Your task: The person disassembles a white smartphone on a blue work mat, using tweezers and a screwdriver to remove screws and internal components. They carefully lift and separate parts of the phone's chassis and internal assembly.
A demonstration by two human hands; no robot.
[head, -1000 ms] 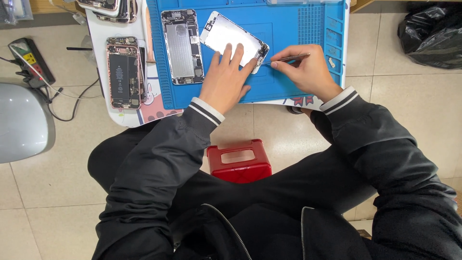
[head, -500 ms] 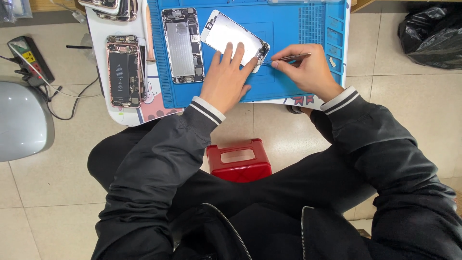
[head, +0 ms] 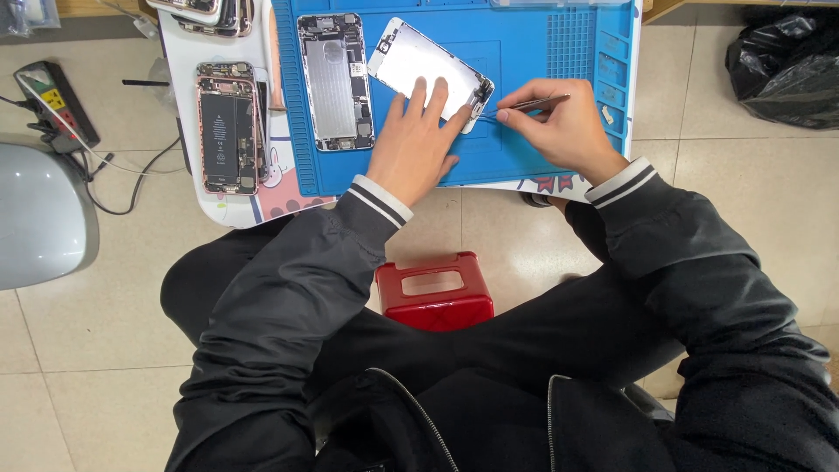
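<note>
Two hands are busy on one detached phone screen panel (head: 419, 63), which lies tilted, shiny metal back up, near the top middle of the blue work mat (head: 524, 44). The left hand (head: 416, 144) is spread flat, fingers (head: 418, 94) fanned out and pressing on the lower edge of the panel. At its 3 o'clock, the right hand (head: 564, 131) is pinching a pair of metal tweezers (head: 523, 106), with the tips aimed at the panel's right corner, just beside the left index finger. Can't tell if the tips are gripping anything, way too small.

Going outward: at 9 o'clock from the panel there's one opened phone body (head: 336, 80) on the mat, insides showing, metal plate over the middle. Further at 9 o'clock, off the mat on the white tabletop (head: 188, 188), sits a second opened phone (head: 227, 127) with its black battery visible. More phone parts (head: 205, 13) are stacked at 11 o'clock, cut off by the frame, so no count there.

The mat's right edge has small moulded compartments (head: 612, 83); one holds a tiny pale bit (head: 606, 114), can't tell what it is.

On the floor: one red plastic stool (head: 434, 290) at 6 o'clock between the knees, one black bag (head: 786, 61) at 3 o'clock, one power strip (head: 54, 103) at 9 o'clock with a grey rounded thing (head: 39, 214) below it.
</note>
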